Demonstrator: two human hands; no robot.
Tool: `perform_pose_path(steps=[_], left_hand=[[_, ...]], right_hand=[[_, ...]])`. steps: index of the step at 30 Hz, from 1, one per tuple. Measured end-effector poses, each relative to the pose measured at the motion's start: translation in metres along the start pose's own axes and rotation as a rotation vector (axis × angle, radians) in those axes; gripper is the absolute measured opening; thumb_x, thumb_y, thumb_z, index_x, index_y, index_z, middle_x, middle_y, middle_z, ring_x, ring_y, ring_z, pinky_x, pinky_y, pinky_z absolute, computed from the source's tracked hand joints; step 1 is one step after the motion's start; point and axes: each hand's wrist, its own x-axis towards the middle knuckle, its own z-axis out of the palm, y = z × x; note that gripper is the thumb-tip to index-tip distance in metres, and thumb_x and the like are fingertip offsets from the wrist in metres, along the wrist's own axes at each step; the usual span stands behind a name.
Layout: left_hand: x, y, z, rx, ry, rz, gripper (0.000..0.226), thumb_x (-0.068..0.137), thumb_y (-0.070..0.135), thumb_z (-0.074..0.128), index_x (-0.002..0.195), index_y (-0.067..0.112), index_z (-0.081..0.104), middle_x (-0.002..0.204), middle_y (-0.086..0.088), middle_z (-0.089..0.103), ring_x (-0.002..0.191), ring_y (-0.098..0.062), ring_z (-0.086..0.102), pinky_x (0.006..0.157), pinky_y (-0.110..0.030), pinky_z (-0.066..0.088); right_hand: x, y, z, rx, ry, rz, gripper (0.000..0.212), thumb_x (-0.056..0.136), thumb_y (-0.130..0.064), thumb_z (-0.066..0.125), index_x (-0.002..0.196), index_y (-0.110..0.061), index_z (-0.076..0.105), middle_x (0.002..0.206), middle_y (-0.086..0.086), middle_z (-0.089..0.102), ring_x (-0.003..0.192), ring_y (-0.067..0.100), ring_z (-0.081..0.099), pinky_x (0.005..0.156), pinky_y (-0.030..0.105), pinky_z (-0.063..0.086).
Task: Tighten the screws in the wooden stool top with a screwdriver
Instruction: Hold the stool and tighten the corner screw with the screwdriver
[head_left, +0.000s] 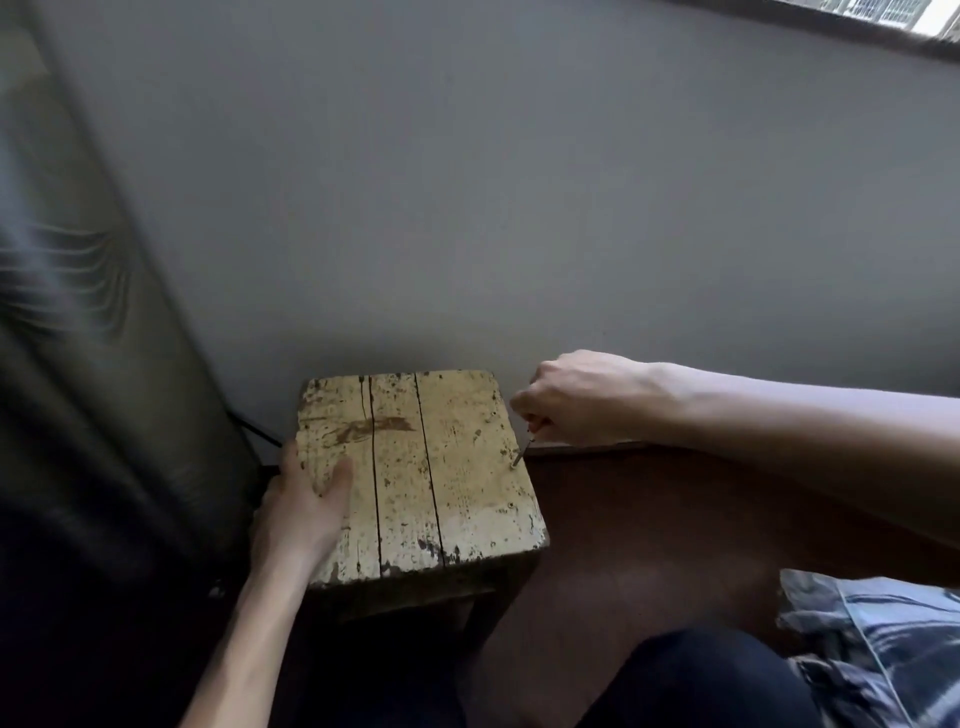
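A worn wooden stool top (447, 467) with peeling pale paint and two dark cracks stands against the grey wall. My right hand (576, 397) grips a screwdriver (523, 449) beside the stool's right edge; its handle is hidden in my fist, and the thin metal shaft slants down to a screw at the right rim of the top. Another small screw head (510, 504) shows nearer on the right side. My left hand (306, 499) holds the stool's left edge, thumb lying flat on the top and fingers wrapped over the side.
A dark leather sofa arm (93, 364) rises close on the left, with a black cable (257, 431) between it and the stool. Dark brown floor (649, 519) lies to the right. My knee (691, 680) and a patterned cushion (878, 644) fill the lower right.
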Motion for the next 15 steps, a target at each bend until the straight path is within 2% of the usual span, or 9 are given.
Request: perform_pose_path(steps=[4, 10, 12, 15], left_hand=[[0.002, 0.001, 0.0, -0.005, -0.002, -0.004, 0.088, 0.094, 0.072, 0.04, 0.162, 0.027, 0.009, 0.155, -0.019, 0.044, 0.13, -0.042, 0.053, 0.104, -0.056, 0.047], [0.006, -0.003, 0.002, 0.019, 0.01, 0.002, 0.089, 0.094, 0.074, 0.039, 0.162, 0.027, 0.006, 0.156, -0.019, 0.043, 0.132, -0.042, 0.052, 0.106, -0.056, 0.045], [0.007, -0.004, 0.004, 0.023, 0.012, 0.005, 0.089, 0.093, 0.074, 0.039, 0.162, 0.028, 0.006, 0.158, -0.019, 0.04, 0.134, -0.042, 0.05, 0.107, -0.056, 0.044], [0.01, -0.007, 0.006, 0.04, 0.028, -0.006, 0.088, 0.094, 0.073, 0.039, 0.162, 0.028, 0.007, 0.157, -0.018, 0.04, 0.133, -0.044, 0.051, 0.106, -0.055, 0.045]], right_hand=[[-0.001, 0.005, 0.001, -0.173, 0.045, -0.162, 0.027, 0.106, -0.035, 0.045, 0.107, -0.016, 0.064, 0.1, 0.001, 0.065, 0.083, 0.027, 0.068, 0.06, 0.032, 0.038], [0.001, 0.004, 0.009, -0.287, 0.057, -0.217, 0.044, 0.106, -0.049, 0.037, 0.099, -0.015, 0.065, 0.095, 0.003, 0.071, 0.085, 0.032, 0.07, 0.061, 0.033, 0.039], [-0.001, 0.005, 0.012, -0.269, 0.06, -0.168, 0.045, 0.105, -0.049, 0.039, 0.092, -0.014, 0.065, 0.089, 0.006, 0.071, 0.08, 0.035, 0.069, 0.059, 0.032, 0.037], [0.0, 0.002, 0.016, -0.051, 0.019, 0.1, 0.041, 0.098, -0.046, 0.053, 0.073, -0.013, 0.053, 0.07, 0.009, 0.056, 0.062, 0.032, 0.058, 0.055, 0.03, 0.035]])
